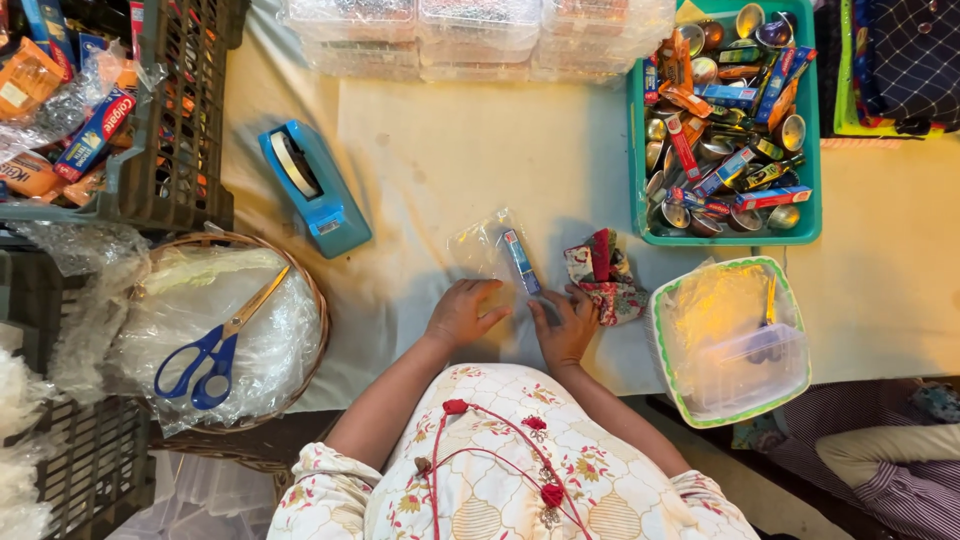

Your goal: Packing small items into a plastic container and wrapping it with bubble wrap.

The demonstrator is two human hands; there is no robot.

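A clear plastic pouch lies on the white-covered table with a small blue box inside it. My left hand rests flat on the pouch's near edge. My right hand presses beside the blue box, fingers touching the pouch. Just right of that hand sits a small patterned red and green cloth bundle.
A blue tape dispenser stands at the left. A wicker basket holds plastic film and blue-handled scissors. A teal tray of small boxes and metal cups sits far right, a green-rimmed plastic tub nearer. Dark crates line the left. Another person's sleeve shows at bottom right.
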